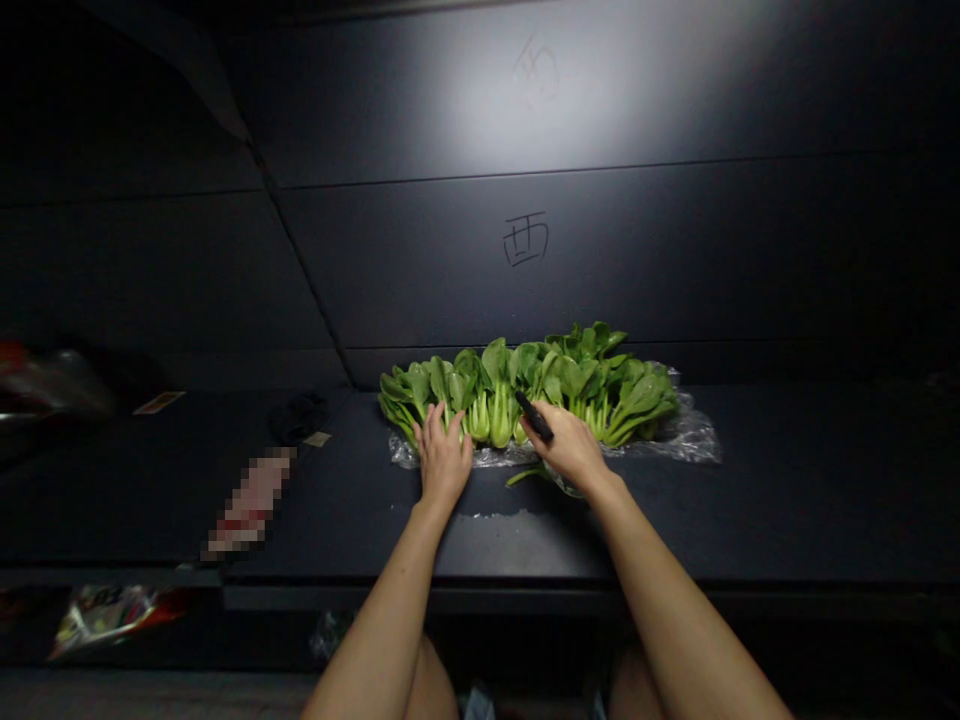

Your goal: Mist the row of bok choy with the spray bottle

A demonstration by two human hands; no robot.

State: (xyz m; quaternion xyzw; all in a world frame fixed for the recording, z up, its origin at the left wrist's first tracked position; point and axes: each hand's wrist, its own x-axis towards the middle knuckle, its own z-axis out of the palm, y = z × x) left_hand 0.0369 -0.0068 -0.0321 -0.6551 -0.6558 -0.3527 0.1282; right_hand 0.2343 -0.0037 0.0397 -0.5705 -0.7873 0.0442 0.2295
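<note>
Left hand (442,462) spread flat against bok choy (525,390); right hand (574,448) gripping black handle (534,417), blade hidden among stems.

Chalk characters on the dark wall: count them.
2. One faint chalk character high in the lit patch; one clearer chalk character below it, above the greens. Dark areas may hide others.

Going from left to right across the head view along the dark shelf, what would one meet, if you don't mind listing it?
Packet at the lower left edge → pixelated label → left hand → black tool held in the right hand → clear plastic sheet's right end.
</note>
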